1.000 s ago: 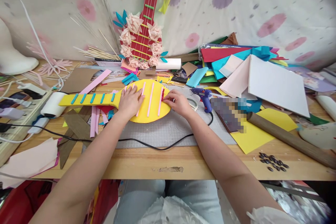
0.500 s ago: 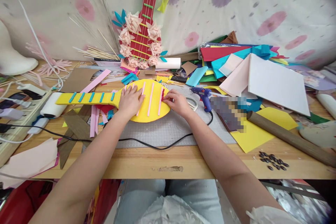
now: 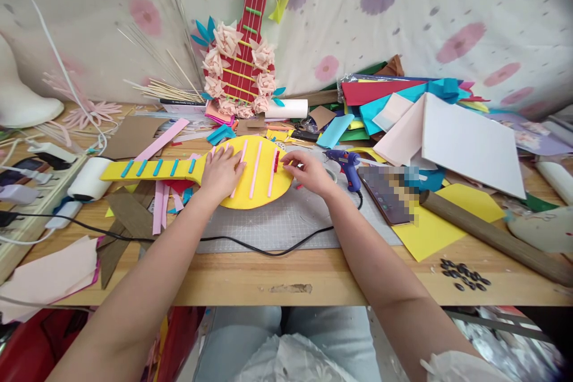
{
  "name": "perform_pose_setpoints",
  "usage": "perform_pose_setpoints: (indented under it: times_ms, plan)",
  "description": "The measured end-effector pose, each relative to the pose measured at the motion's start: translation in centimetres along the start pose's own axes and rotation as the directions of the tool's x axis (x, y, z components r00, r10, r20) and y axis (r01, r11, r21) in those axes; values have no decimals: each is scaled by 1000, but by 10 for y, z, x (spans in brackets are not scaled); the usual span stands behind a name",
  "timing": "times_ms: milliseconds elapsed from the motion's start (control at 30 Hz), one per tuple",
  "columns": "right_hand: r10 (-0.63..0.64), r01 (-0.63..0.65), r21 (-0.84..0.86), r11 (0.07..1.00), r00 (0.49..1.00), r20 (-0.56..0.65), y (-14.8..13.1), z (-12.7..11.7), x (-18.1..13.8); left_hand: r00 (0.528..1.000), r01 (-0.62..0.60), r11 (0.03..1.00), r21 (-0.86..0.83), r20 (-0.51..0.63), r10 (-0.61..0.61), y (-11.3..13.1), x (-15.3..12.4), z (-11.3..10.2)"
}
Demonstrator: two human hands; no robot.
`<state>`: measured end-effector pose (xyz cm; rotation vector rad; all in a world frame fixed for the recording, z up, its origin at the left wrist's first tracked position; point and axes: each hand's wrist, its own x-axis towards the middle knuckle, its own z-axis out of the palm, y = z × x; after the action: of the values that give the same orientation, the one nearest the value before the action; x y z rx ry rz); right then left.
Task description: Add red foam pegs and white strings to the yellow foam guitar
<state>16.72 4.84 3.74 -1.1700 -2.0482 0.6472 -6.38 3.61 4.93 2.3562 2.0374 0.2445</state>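
A crafter's left hand (image 3: 222, 174) lies flat with fingers spread across a yellow guitar (image 3: 264, 174), while the right hand (image 3: 308, 172) curls loosely at the rounded end, beside a short red piece (image 3: 276, 161); whether its fingertips pinch anything cannot be told. The guitar lies face up on a gray cutting mat (image 3: 268, 230) at the middle of a wooden counter (image 3: 224, 286), its neck pointing left toward a white roll (image 3: 89, 180), its long axis running side to side, roughly parallel to the counter's front edge.

Five teal bars (image 3: 158, 167) already cross the neck, and pink strips (image 3: 256, 170) cross the body, some partly covered by the left hand. The red piece sits next to the last strip, near its far end, and the decoration there appears unfinished. No strings or flowers show on the yellow guitar, unlike the red guitar (image 3: 235, 79) propped behind, which has both. A blue glue gun (image 3: 348, 166) rests near the right hand.
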Motion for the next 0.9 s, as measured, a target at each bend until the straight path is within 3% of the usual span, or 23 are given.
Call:
perform_pose_setpoints:
  times_ms: [133,233,400,600,900]
  plan:
    - [-95,96,-133,986,995,11,-15,-9,1,1000,-2,1000,3,6,2,-1,1,1]
    - [-167,197,-300,933,978,124,-25,-14,7,1000,-10,1000,11,6,10,0,2,0]
    - [-175,333,-492,805,924,339,-29,-15,20,1000,-20,1000,20,13,20,1,3,-1]
    - [-163,418,-539,731,874,457,-31,-12,23,999,-34,999,28,13,34,0,3,-1]
    - [-180,437,-527,729,865,468,-27,-12,24,999,-43,999,20,10,43,-2,3,0]
